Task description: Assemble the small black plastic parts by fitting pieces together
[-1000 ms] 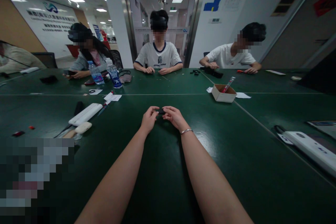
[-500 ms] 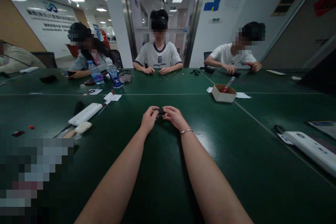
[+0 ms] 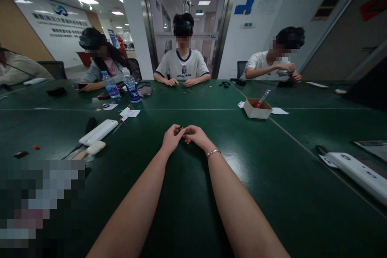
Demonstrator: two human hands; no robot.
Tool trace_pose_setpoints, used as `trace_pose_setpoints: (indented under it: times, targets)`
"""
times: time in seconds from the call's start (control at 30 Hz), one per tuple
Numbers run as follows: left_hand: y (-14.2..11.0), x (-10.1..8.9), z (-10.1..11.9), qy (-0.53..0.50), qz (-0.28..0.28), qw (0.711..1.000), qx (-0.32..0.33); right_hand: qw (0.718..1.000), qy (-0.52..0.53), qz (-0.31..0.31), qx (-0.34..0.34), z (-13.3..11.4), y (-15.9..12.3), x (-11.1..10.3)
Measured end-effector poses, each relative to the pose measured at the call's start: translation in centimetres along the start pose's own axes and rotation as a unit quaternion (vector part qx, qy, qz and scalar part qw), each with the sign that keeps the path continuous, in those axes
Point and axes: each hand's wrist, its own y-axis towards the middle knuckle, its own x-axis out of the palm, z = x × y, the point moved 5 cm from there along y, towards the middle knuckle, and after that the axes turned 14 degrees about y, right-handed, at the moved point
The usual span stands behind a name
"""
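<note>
Workpiece: small dark piece point(image 3: 181, 127), partly covered by fingers; its full shape cannot be told.
Workpiece position: at the tips of the left thumb and forefinger, on the far side of the left thumb and just left of the right fingertips.
Left hand point(image 3: 172, 138): pinching the small dark piece between thumb and forefinger; remaining fingers curl behind.
Right hand point(image 3: 198, 134): thumb and forefinger bent together, tips meeting the left fingertips at the piece; whether they also grip it cannot be told, as the contact is hidden.
Right wrist: fitted with a silver bracelet point(image 3: 213, 152).
Surface point(image 3: 187, 197): dark green, with pale seam lines; both forearms extend across it from the near edge.
Left of hands: white oblong case point(image 3: 99, 132), set diagonally, with a cream rounded object point(image 3: 96, 147) near its lower end.
Right of hands: white power strip point(image 3: 358, 171), well apart, set diagonally.
Beyond hands, right: open cardboard box point(image 3: 255, 113), with a clear-and-red tool point(image 3: 263, 98) leaning in it.
Beyond hands, left: two plastic bottles point(image 3: 132, 87), upright, side by side.
Far edge: person in a printed T-shirt point(image 3: 183, 66), seated opposite, forearms resting on the surface.
</note>
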Motion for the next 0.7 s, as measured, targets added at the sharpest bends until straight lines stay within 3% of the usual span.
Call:
trace_pose_setpoints:
  times: [0.17,0.27,0.37,0.47,0.57,0.7]
  targets:
    - [-0.2,0.3,0.1,0.059,-0.025,0.998,-0.001,0.998,0.031,0.056,-0.014,0.0,0.1,-0.5]
    - [-0.2,0.4,-0.1,0.07,-0.025,0.997,-0.01,0.997,0.056,0.046,-0.01,0.1,-0.1,-0.1]
    - [-0.2,0.8,-0.2,0.044,-0.045,0.998,-0.02,0.999,0.002,0.028,-0.033,0.0,-0.4,0.6]
    - [-0.8,1.1,0.2,-0.028,-0.075,0.996,-0.033,0.996,-0.045,0.052,-0.06,-0.1,-0.6,0.9]
    - [-2.9,0.4,1.2,-0.045,-0.109,0.992,-0.05,0.994,-0.055,0.073,-0.058,-0.3,-1.2,0.8]
    - [-8.7,-3.1,4.2,0.086,-0.158,0.983,-0.018,0.996,-0.071,0.05,-0.03,-1.1,-4.2,-0.3]
